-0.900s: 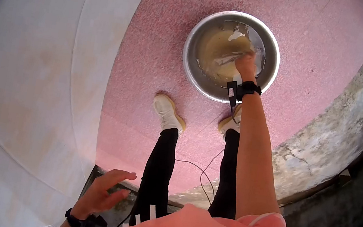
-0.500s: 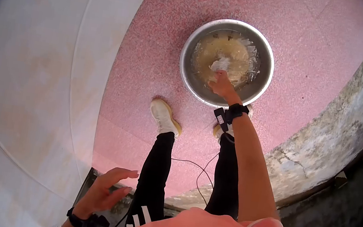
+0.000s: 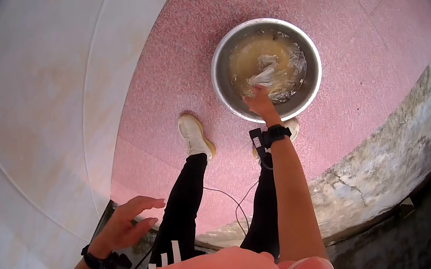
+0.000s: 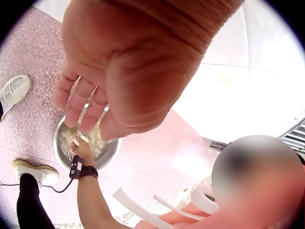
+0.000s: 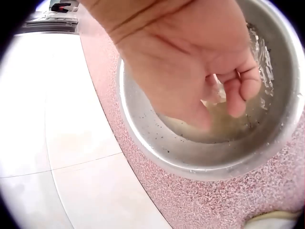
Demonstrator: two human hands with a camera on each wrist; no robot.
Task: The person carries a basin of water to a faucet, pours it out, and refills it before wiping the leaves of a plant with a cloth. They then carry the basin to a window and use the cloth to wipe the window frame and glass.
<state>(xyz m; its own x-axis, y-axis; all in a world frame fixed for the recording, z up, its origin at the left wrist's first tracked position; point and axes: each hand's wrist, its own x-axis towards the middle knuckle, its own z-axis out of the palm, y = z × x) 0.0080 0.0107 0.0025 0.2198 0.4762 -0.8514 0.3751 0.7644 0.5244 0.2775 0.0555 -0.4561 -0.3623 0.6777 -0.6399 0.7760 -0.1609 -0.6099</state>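
Our right hand [image 3: 259, 103] has swung from the basin's [image 3: 310, 79] right side to its near edge, so stirring the murky water [image 3: 246, 58] seems under way. Its fingers curl; we can't tell whether they grip anything. Our left hand [image 3: 126, 227], near left, hangs relaxed, empty. A cable [image 3: 224, 192] crosses between our legs [image 3: 186, 191].

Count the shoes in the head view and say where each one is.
2. The left shoe stands on the pink floor, below and left of the basin in the picture. The right shoe is just below the basin, partly hidden behind the right arm.
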